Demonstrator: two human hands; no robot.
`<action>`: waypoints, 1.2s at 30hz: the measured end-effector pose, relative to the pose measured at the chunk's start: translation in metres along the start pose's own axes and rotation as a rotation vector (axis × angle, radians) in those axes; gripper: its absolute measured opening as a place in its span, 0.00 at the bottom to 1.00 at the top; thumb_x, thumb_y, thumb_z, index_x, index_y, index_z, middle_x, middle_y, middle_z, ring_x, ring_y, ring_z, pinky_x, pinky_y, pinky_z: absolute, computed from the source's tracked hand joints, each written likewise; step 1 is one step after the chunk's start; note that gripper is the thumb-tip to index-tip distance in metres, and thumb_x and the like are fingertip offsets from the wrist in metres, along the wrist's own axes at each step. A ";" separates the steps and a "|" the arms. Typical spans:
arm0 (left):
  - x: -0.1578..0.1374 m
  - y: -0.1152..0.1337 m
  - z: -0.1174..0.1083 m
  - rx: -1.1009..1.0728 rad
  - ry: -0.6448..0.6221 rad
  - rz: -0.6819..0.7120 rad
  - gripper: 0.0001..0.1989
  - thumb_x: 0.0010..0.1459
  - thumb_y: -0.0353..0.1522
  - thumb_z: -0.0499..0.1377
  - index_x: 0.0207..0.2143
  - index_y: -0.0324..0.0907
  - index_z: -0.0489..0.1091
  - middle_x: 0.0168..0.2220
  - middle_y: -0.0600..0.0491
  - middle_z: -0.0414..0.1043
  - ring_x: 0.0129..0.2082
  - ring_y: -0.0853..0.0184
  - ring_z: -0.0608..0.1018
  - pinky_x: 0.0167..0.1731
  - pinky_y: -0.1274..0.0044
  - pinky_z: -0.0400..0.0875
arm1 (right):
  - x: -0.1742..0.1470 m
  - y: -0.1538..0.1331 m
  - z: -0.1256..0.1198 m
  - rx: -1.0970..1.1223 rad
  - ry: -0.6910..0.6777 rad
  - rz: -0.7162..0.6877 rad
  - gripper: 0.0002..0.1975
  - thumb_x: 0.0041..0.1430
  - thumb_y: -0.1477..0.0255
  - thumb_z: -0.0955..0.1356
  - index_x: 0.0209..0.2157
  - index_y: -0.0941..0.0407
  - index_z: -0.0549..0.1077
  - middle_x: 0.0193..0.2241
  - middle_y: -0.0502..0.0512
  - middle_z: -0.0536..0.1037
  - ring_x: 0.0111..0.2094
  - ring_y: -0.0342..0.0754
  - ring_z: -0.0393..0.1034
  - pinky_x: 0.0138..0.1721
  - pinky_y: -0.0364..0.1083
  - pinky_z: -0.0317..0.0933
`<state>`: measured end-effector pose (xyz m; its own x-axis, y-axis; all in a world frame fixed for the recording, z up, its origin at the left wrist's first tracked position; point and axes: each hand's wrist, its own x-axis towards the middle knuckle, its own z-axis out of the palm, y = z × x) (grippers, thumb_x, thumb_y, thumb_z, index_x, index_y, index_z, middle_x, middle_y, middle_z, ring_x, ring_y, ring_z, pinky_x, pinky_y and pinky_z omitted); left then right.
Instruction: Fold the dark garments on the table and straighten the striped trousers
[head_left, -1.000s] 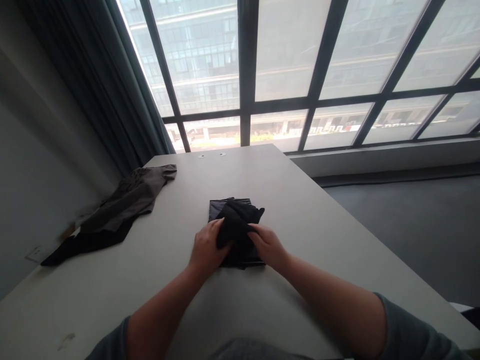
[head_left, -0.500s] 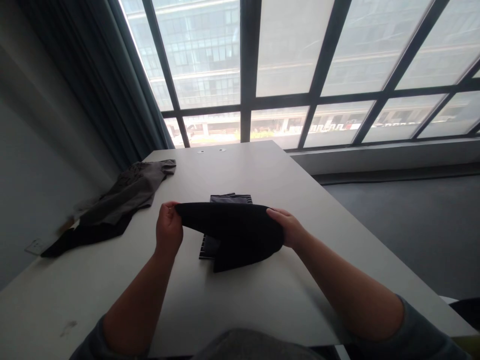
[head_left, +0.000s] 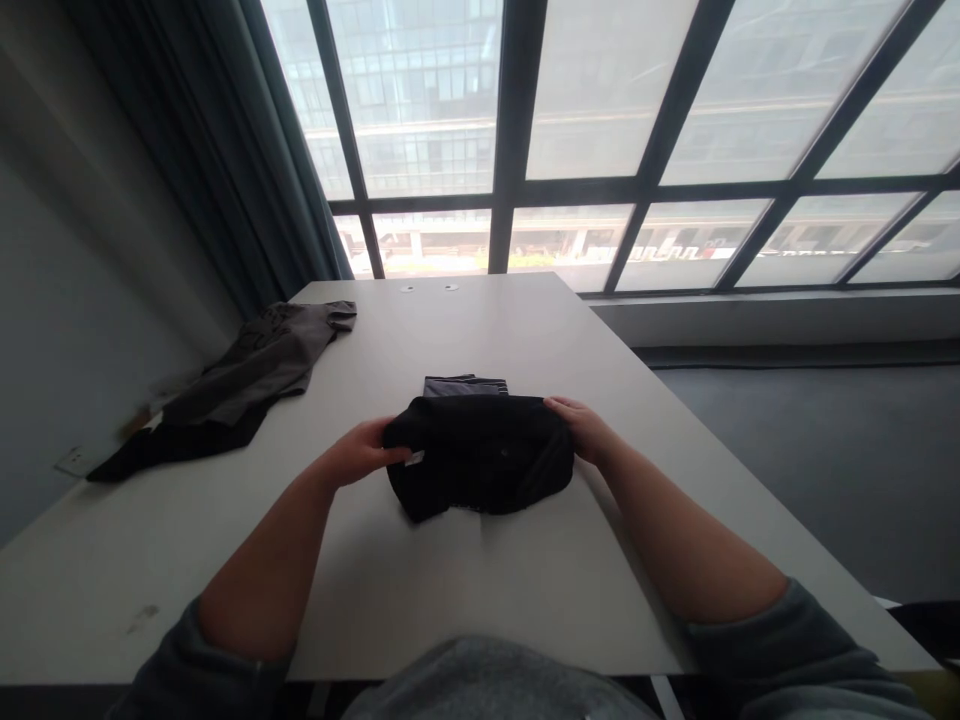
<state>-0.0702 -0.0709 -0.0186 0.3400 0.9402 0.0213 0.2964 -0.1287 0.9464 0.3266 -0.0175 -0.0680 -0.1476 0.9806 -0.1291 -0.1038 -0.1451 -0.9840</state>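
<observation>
Black garment mid-table, long axis left-right, atop folded striped piece. Left hand gripping left end, right hand gripping right end; both equally near.

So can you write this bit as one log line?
left hand: grips black cloth garment | right hand: grips it | garment: on white table

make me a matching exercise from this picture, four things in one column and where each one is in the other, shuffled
Things:
1. black garment
2. grey clothes pile
3. left hand
4. right hand

Places:
A. gripping the garment's right edge
B. far left of the table
C. gripping the garment's left edge
D. middle of the table, between both hands

Pairs: 1-D, 2-B, 3-C, 4-A
</observation>
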 end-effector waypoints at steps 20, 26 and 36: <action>0.011 -0.016 0.002 0.359 0.594 -0.044 0.09 0.56 0.37 0.63 0.38 0.42 0.76 0.31 0.55 0.78 0.29 0.65 0.77 0.32 0.76 0.71 | 0.015 0.010 -0.030 -0.386 0.014 -0.234 0.27 0.56 0.46 0.72 0.38 0.58 0.81 0.34 0.58 0.82 0.36 0.53 0.74 0.40 0.49 0.68; -0.004 0.009 0.037 0.531 0.563 0.422 0.12 0.65 0.27 0.54 0.44 0.44 0.77 0.42 0.49 0.76 0.45 0.63 0.78 0.49 0.69 0.74 | -0.001 -0.017 -0.009 -0.691 0.366 -0.493 0.19 0.58 0.55 0.70 0.40 0.55 0.81 0.40 0.61 0.80 0.39 0.55 0.74 0.42 0.53 0.70; -0.034 0.037 0.072 0.608 0.213 1.012 0.16 0.71 0.25 0.53 0.55 0.47 0.73 0.47 0.50 0.81 0.48 0.65 0.81 0.50 0.71 0.78 | -0.074 -0.026 0.117 -0.825 -0.273 -0.922 0.18 0.62 0.75 0.69 0.53 0.50 0.76 0.48 0.59 0.76 0.50 0.55 0.70 0.53 0.55 0.67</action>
<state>-0.0068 -0.1303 -0.0078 0.5245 0.3522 0.7752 0.3726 -0.9136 0.1630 0.2251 -0.1015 -0.0188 -0.5552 0.6002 0.5758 0.3513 0.7967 -0.4917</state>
